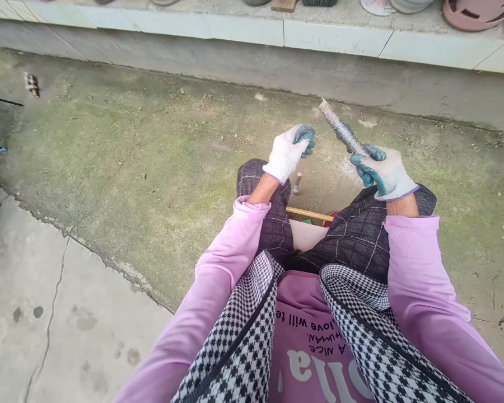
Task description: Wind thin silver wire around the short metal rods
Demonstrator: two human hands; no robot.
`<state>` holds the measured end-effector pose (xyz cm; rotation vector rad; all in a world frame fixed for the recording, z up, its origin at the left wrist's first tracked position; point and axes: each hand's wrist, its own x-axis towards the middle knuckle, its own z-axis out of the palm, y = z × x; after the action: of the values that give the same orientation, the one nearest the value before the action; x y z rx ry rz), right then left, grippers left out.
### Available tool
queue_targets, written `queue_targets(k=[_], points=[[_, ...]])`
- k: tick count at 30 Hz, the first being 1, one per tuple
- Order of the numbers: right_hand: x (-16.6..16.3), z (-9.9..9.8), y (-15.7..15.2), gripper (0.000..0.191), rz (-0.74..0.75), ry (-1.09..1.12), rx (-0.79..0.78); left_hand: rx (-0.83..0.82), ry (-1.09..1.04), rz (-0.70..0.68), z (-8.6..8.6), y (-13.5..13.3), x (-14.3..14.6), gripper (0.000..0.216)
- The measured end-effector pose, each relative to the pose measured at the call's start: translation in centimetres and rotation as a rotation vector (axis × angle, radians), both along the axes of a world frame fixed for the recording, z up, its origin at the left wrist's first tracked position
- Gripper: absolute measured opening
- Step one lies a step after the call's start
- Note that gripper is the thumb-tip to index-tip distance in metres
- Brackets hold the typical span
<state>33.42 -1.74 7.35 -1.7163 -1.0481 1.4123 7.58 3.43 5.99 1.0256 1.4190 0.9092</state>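
My right hand point(380, 168), in a white glove with a blue-green coated palm, is wrapped round the lower end of a stick wound with thin silvery wire point(343, 130). The stick tilts up and to the left, and its bare pale tip shows. A fine loose strand point(324, 134) runs from the winding to my left hand point(292, 150), gloved alike. The fingers of my left hand are pinched on that strand, in front of my left knee. On the ground between my knees stands a short pale piece with some winding on it point(297, 182); its kind is unclear.
A yellowish rod point(311, 214) crosses between my thighs, with a pale surface below it. Ahead runs a tiled ledge point(243, 29) bearing several items, among them a pink container point(474, 14). Thin black rods point(2, 101) and a small piece of debris point(31, 84) lie at the left.
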Motion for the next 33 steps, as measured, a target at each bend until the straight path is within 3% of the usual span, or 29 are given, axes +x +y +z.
queue_targets(k=[6, 12, 16, 21, 29, 33], points=[[0.1, 0.1, -0.4, 0.049, 0.011, 0.064, 0.055, -0.081, -0.165, 0.021, 0.9, -0.7, -1.1, 0.03], [0.4, -0.7, -0.4, 0.06, 0.085, 0.14, 0.082, -0.152, -0.416, 0.183, 0.2, 0.2, -2.1, 0.047], [0.3, -1.0, -0.3, 0.059, 0.089, 0.157, 0.089, -0.231, -0.607, 0.218, 0.3, -0.2, -2.1, 0.035], [0.1, -0.4, -0.9, 0.053, 0.089, 0.272, 0.154, -0.282, -0.638, 0.174, 0.0, -0.4, -1.6, 0.032], [1.6, -0.5, -1.2, 0.052, 0.396, 0.306, 0.007, -0.406, -0.589, 0.093, -0.5, 0.1, -1.6, 0.032], [2.0, -0.9, -1.1, 0.049, 0.318, 0.37, 0.141, -0.376, -0.647, 0.001, 0.0, -0.2, -2.1, 0.032]])
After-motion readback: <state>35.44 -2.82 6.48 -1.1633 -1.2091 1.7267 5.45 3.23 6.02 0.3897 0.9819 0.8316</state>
